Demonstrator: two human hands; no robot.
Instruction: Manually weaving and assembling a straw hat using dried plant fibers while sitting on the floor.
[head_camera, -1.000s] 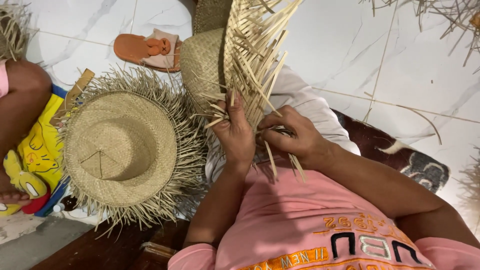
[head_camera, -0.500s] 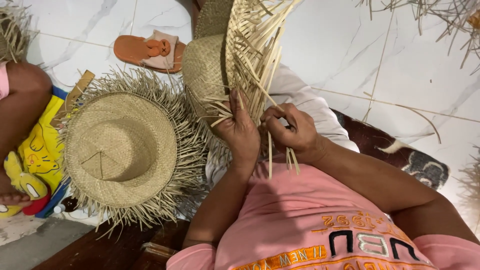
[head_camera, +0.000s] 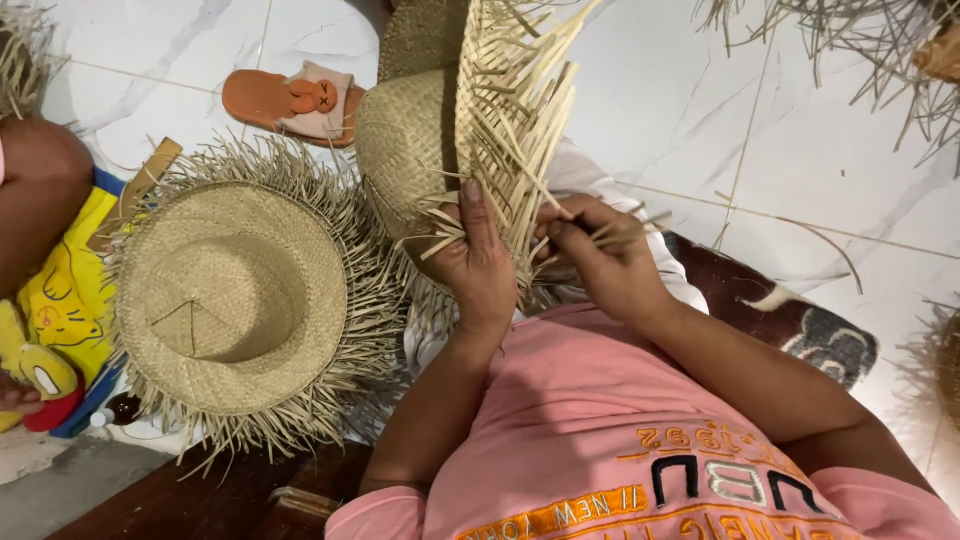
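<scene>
I hold a half-woven straw hat (head_camera: 415, 140) upright in front of my chest, its loose straw strips (head_camera: 520, 110) fanning up and to the right. My left hand (head_camera: 478, 262) grips the hat's brim edge, fingers spread over the strips. My right hand (head_camera: 600, 262) is beside it, pinching a few strips between thumb and fingers. A second straw hat (head_camera: 235, 295) with a frayed, untrimmed brim lies crown-up on the floor to my left.
An orange sandal (head_camera: 290, 100) lies on the white marble tile floor (head_camera: 680, 110) beyond the hats. Another person's leg (head_camera: 40, 180) and yellow clothing are at the left edge. Loose straw bundles (head_camera: 850, 50) lie at the top right, a dark patterned mat (head_camera: 790, 320) on my right.
My right hand has folded the strips it pinches from hanging downwards to pointing sideways to the right. My left hand keeps its hold on the brim.
</scene>
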